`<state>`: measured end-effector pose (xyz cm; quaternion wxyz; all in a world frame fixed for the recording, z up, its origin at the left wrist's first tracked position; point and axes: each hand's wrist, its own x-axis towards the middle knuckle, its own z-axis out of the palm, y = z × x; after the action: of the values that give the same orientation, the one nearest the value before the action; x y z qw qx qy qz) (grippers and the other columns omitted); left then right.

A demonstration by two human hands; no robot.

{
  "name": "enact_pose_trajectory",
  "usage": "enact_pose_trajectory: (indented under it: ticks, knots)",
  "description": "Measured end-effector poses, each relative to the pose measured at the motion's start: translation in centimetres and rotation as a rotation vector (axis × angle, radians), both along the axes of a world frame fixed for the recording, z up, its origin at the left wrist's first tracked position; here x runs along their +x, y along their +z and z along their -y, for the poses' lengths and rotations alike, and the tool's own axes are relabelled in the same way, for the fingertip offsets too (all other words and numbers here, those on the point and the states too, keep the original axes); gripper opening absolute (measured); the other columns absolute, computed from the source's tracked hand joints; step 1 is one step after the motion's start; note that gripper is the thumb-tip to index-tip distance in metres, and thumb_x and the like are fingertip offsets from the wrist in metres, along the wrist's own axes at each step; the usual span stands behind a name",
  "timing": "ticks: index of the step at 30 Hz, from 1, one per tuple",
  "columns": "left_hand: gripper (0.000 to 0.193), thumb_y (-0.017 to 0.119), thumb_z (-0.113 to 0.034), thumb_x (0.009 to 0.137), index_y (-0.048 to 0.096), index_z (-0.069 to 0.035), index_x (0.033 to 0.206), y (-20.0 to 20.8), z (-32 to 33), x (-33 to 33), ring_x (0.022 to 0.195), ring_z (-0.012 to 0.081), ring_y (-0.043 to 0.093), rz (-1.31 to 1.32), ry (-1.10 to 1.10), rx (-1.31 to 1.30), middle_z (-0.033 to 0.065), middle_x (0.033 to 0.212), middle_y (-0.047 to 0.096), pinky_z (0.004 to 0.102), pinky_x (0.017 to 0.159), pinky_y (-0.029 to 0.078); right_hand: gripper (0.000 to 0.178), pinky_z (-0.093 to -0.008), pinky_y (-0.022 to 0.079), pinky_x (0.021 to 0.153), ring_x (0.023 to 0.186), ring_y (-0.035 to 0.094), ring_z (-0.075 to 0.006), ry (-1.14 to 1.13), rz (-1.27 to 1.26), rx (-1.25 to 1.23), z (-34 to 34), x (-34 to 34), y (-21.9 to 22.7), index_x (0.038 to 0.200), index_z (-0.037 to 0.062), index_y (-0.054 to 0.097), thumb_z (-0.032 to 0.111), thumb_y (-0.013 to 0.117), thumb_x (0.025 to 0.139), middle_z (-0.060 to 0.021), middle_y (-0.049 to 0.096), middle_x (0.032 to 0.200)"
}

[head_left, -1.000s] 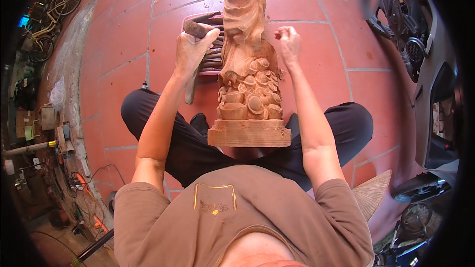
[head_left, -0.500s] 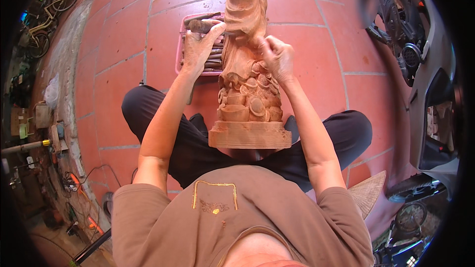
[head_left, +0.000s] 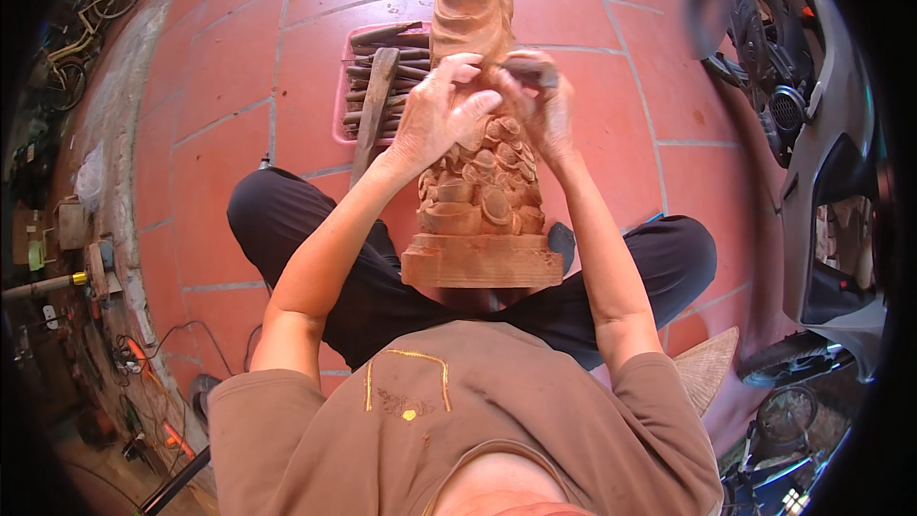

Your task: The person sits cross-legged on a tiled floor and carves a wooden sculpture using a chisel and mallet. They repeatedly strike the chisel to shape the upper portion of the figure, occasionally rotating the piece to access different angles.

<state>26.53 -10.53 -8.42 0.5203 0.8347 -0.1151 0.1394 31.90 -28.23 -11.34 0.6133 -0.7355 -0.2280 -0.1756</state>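
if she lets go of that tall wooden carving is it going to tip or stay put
The carving looks tall over a small flat base and lies along her legs, so it would probably tip. Both hands, left hand and right hand, are on it. It looks solid, likely heavy.

One wooden carving (head_left: 482, 182) stands between the legs. Two hands are on it: the left hand (head_left: 435, 115) and the right hand (head_left: 540, 105). One small tool (head_left: 530, 67) shows in the right hand. One pink tray (head_left: 342, 105) lies on the floor, holding a heap of chisels (head_left: 392, 62), too many and too overlapped to count. One mallet (head_left: 373, 105) lies across the tray. One motorbike (head_left: 812, 134) stands at the right. Two bicycles (head_left: 105, 0) show at the upper left. One woven hat (head_left: 707, 368) lies by the right knee.
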Motion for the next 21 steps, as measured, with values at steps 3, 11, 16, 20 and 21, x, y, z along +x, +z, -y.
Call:
enact_pose_trajectory:
  ticks: [3,11,16,20,21]
  knots:
    - [0.049,0.072,-0.023,0.09,0.055,-0.003,0.132,-3.5,-2.0,1.3,0.111,0.0312,0.065,-0.122,0.148,-0.038,0.0188,0.118,0.066,0.0403,0.098,0.05,0.022,-0.0264,0.055,0.076,0.086,0.066,-0.0104,-0.084,-0.109,0.025,1.9,1.9,0.8,0.107,0.0034,0.065,0.004,0.074,0.087,-0.0034,0.068,0.105]
    - [0.072,0.07,-0.019,0.085,0.035,-0.003,0.146,-8.8,0.5,1.1,0.129,0.0426,0.044,-0.107,0.188,0.221,0.0257,0.136,0.05,0.0486,0.111,0.037,0.02,-0.0257,0.054,0.072,0.081,0.068,-0.0117,-0.077,-0.39,0.21,1.7,7.2,-2.4,0.101,0.0025,0.07,0.01,0.078,0.085,-0.004,0.071,0.09]
    - [0.069,0.069,-0.019,0.086,0.036,-0.003,0.144,-8.0,1.1,0.9,0.127,0.0435,0.045,-0.151,0.211,0.203,0.0269,0.133,0.051,0.0505,0.108,0.038,0.017,-0.0285,0.054,0.072,0.076,0.068,-0.0097,-0.141,-0.2,-0.151,0.5,8.7,-2.6,0.098,0.0052,0.072,0.013,0.077,0.083,-0.0054,0.076,0.086]
    - [0.068,0.069,-0.019,0.086,0.037,-0.003,0.143,-6.9,1.1,0.6,0.125,0.0438,0.046,-0.18,0.227,0.213,0.0274,0.13,0.053,0.0519,0.106,0.04,0.015,-0.0289,0.055,0.075,0.078,0.069,-0.0103,-0.131,-0.212,-0.361,0.5,8.4,-1.8,0.098,0.0048,0.072,0.01,0.075,0.084,-0.0052,0.076,0.085]
    - [0.067,0.069,-0.019,0.086,0.037,-0.002,0.143,-7.1,1.1,0.6,0.125,0.0438,0.046,-0.17,0.232,0.219,0.0273,0.13,0.053,0.0519,0.106,0.04,0.015,-0.0286,0.055,0.075,0.079,0.069,-0.0105,-0.091,-0.243,-0.351,0.8,8.1,-1.5,0.098,0.0042,0.072,0.01,0.075,0.085,-0.0045,0.076,0.085]
